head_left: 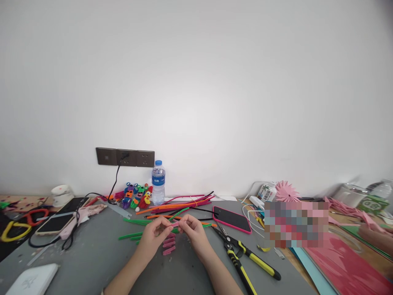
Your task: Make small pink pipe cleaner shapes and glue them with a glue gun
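Observation:
A short pink pipe cleaner piece (175, 224) is stretched between my two hands above the grey mat. The fingertips of my left hand (156, 232) pinch one end of it, and my right hand (193, 231) pinches the other. Just below my fingers, several short pink pipe cleaner pieces (168, 244) lie in a row on the mat. Green pipe cleaners (131, 236) lie left of and behind my left hand. To the right of my right arm rest pliers (238, 254) with yellow and black handles, their jaws pointing away from me.
Behind my hands lie red and orange pipe cleaners (181, 205), a water bottle (158, 184) and small colourful figures (136, 197). A pink-cased phone (232, 219) sits right, another phone (58, 221) left. A white box (33, 280) is front left. Another person's hand (376, 237) shows far right.

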The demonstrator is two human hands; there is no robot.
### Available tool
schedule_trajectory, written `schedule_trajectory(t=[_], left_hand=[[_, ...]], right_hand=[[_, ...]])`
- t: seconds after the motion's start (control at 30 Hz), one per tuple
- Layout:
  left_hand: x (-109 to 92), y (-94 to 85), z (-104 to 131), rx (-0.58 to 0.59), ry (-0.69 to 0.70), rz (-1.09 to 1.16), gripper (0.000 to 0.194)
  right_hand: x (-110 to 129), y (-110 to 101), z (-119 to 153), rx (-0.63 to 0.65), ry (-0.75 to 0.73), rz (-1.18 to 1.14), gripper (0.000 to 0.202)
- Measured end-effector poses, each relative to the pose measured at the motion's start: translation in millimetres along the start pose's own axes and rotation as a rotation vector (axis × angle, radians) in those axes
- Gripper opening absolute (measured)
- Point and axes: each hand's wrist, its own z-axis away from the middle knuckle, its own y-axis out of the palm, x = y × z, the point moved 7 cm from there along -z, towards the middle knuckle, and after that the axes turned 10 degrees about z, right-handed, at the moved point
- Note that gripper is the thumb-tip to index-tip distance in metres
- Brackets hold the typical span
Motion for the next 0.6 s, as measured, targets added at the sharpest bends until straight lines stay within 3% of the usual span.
schedule_trajectory(t=[0.2, 0.37, 0.5, 0.6], left_hand=[[16.9, 1.2, -1.4, 0.015, -0.197, 0.105, 0.035], [26.1, 4.8, 1.0, -0.016, -0.33, 0.229, 0.044], [26.7, 6.9, 3.3, -0.025, -0.374, 0.312, 0.044], [26.8, 4.2, 3.7, -0.062, -0.397, 0.353, 0.044]], right_hand=[[-2.2, -12.1, -1.1, -0.13, -0.054, 0.108, 0.036], [18.7, -16.4, 9.7, -0.277, -0.267, 0.368, 0.027], [32.3, 3.4, 17.6, -0.182, -0.444, 0.59, 0.022], [33.2, 16.0, 19.4, -0.1, -0.494, 0.687, 0.021]])
